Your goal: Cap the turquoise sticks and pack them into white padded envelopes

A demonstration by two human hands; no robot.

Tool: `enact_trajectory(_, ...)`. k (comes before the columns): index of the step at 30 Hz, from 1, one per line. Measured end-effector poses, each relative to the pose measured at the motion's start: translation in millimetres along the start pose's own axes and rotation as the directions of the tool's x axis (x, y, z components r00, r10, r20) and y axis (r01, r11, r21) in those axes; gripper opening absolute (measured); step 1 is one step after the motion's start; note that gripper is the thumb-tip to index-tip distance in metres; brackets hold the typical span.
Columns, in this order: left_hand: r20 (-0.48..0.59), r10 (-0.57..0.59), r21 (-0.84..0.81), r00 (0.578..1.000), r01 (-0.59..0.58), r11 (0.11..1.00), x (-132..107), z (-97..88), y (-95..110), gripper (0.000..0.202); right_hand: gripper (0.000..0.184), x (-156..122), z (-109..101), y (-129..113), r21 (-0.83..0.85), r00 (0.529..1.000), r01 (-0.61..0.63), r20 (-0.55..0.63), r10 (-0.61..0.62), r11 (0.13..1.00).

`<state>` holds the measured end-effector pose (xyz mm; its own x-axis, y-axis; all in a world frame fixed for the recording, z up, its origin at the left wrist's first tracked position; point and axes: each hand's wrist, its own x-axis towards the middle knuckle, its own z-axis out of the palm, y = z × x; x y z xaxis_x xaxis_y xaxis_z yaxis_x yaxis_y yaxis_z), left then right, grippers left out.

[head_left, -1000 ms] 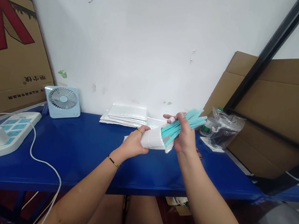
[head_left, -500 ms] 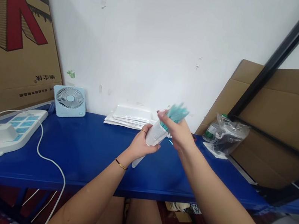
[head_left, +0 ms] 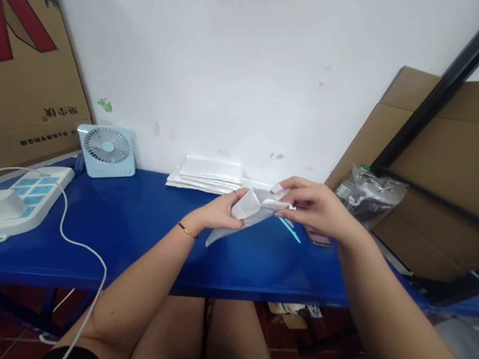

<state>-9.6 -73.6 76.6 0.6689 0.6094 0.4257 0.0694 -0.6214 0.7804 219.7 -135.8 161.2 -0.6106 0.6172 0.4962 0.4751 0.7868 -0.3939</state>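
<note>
A white padded mailer (head_left: 262, 210) is held tilted above the blue table, its flap end up and to the right. My left hand (head_left: 223, 209) is closed round the lower middle of the mailer, thumb in front. At the flap end, my right hand (head_left: 310, 206) has its fingers bent and pinches the edge. The inside of the mailer is hidden, and the teal sticks do not show. Just beneath my right hand, a thin light-blue strip (head_left: 290, 230) lies on the table, with a phone (head_left: 317, 237) beside it.
Several white padded mailers (head_left: 210, 175) are stacked against the wall. At left stand a light-blue fan (head_left: 107, 151) and a power strip (head_left: 43, 197) with a trailing white cable (head_left: 87, 249). A clear plastic bag (head_left: 376, 195) and cardboard (head_left: 467, 179) are at right.
The bundle of teal sticks in my right hand is out of sight. My right hand has moved right and down to the mailer's flap edge. The mailer is lower and lies flatter.
</note>
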Motion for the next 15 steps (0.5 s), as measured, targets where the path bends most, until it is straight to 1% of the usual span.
enact_trajectory(1, 0.061, 0.007, 0.050, 0.998, -0.010, 0.999, -0.5, -1.6, 2.8, 0.064, 0.011, -12.6, 9.1, -4.1, -0.063, 0.999, 0.027, -0.023, -0.028, 0.998)
enact_trajectory(2, 0.114, 0.018, 0.101, 0.993, -0.029, 0.994, -3.2, -2.1, 4.4, 0.064, 0.011, -26.3, 21.8, -9.0, -0.121, 0.998, 0.052, -0.027, -0.055, 0.991)
enact_trajectory(3, 0.170, 0.023, 0.159, 0.985, -0.050, 0.986, -8.8, -1.3, 4.6, 0.064, 0.011, -40.6, 37.9, -14.2, -0.173, 0.998, 0.053, -0.018, -0.057, 0.984)
enact_trajectory(4, 0.221, 0.006, 0.219, 0.975, -0.056, 0.974, -17.4, 0.6, 3.5, 0.066, 0.014, -55.2, 56.7, -19.1, -0.235, 0.997, 0.074, 0.028, -0.070, 0.969)
enact_trajectory(5, 0.250, -0.033, 0.278, 0.968, -0.039, 0.960, -28.9, 3.5, 1.5, 0.069, 0.015, -69.5, 77.2, -23.2, -0.312, 0.996, 0.084, 0.065, -0.066, 0.946)
enact_trajectory(6, 0.264, -0.093, 0.333, 0.960, 0.000, 0.943, -42.8, 7.1, -0.6, 0.073, 0.017, -83.2, 97.9, -26.2, -0.374, 0.993, 0.079, 0.110, -0.040, 0.924)
enact_trajectory(7, 0.268, -0.160, 0.378, 0.950, 0.049, 0.925, -58.4, 11.4, -2.3, 0.076, 0.020, -95.9, 117.4, -27.9, -0.409, 0.992, 0.068, 0.124, -0.018, 0.910)
enact_trajectory(8, 0.256, -0.215, 0.412, 0.943, 0.095, 0.906, -74.7, 16.0, -2.8, 0.078, 0.021, -107.3, 134.3, -28.2, -0.409, 0.991, 0.071, 0.131, -0.018, 0.910)
enact_trajectory(9, 0.238, -0.245, 0.427, 0.940, 0.125, 0.895, -90.6, 20.9, -1.8, 0.079, 0.020, -117.0, 147.8, -27.2, -0.396, 0.992, 0.066, 0.122, -0.019, 0.916)
enact_trajectory(10, 0.222, -0.249, 0.425, 0.943, 0.137, 0.895, -105.2, 26.2, 0.7, 0.078, 0.020, -125.1, 157.2, -25.0, -0.378, 0.995, 0.054, 0.103, -0.016, 0.924)
enact_trajectory(12, 0.176, -0.223, 0.415, 0.959, 0.133, 0.900, -128.4, 38.4, 8.3, 0.075, 0.021, -136.3, 164.8, -18.4, -0.374, 0.999, 0.017, 0.032, -0.005, 0.927)
enact_trajectory(14, 0.093, -0.181, 0.438, 0.979, 0.123, 0.890, -142.4, 53.2, 14.7, 0.069, 0.021, -141.5, 162.8, -12.1, -0.420, 1.000, -0.016, -0.017, 0.010, 0.907)
enact_trajectory(15, 0.046, -0.152, 0.467, 0.987, 0.113, 0.877, -146.5, 61.4, 16.1, 0.062, 0.021, -142.5, 160.6, -10.2, -0.448, 1.000, -0.022, -0.026, 0.011, 0.894)
